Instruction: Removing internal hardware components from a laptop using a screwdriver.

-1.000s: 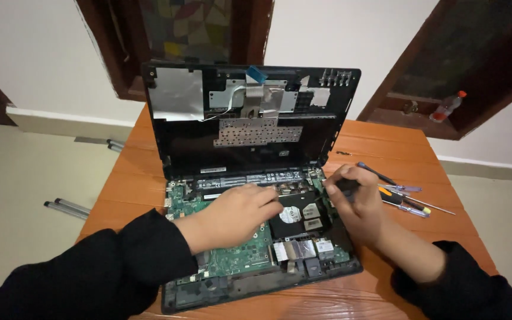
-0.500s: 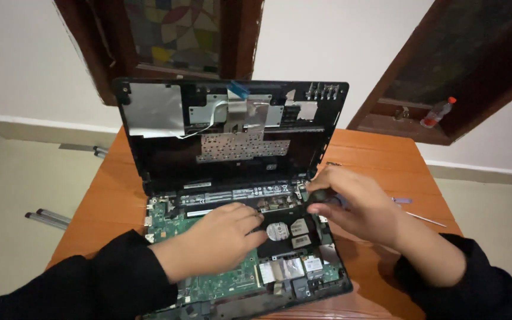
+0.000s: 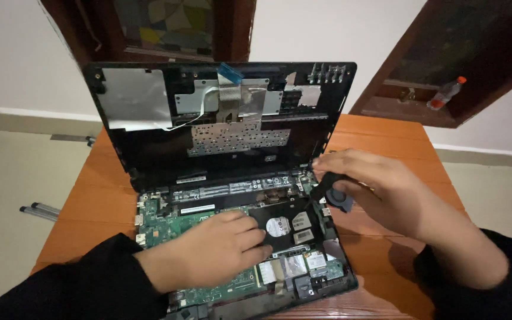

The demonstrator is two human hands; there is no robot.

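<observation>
Head view looked down on an opened laptop [image 3: 220, 195] on an orange wooden table [image 3: 386, 136], its top cover [image 3: 220, 118] propped upright at the far side, underside facing the camera, with a blue-tipped ribbon cable [image 3: 230, 83] hanging at its centre. Left hand [image 3: 208, 252] lay flat, palm down, on the green board [image 3: 167, 228], fingers together and stretched right, tips touching the left edge of the black drive [image 3: 285, 222]; it gripped nothing. Right hand [image 3: 374, 189] hovered over the right edge of the base, near the hinge, fingers curled and clamped on a small black fan [image 3: 336, 192] with a round grey hub; the fan was lifted just above the case edge, tilted, partly hidden by the fingers. Whether the fan touched the chassis could not be told. Both arms wore black sleeves. A small wireless card [image 3: 315, 261] sat near the drive's near side. Far right, a plastic bottle [image 3: 444, 95] with a red cap stood on a dark wooden sill. Two metal rods [image 3: 40, 211] lay on the floor at left.
</observation>
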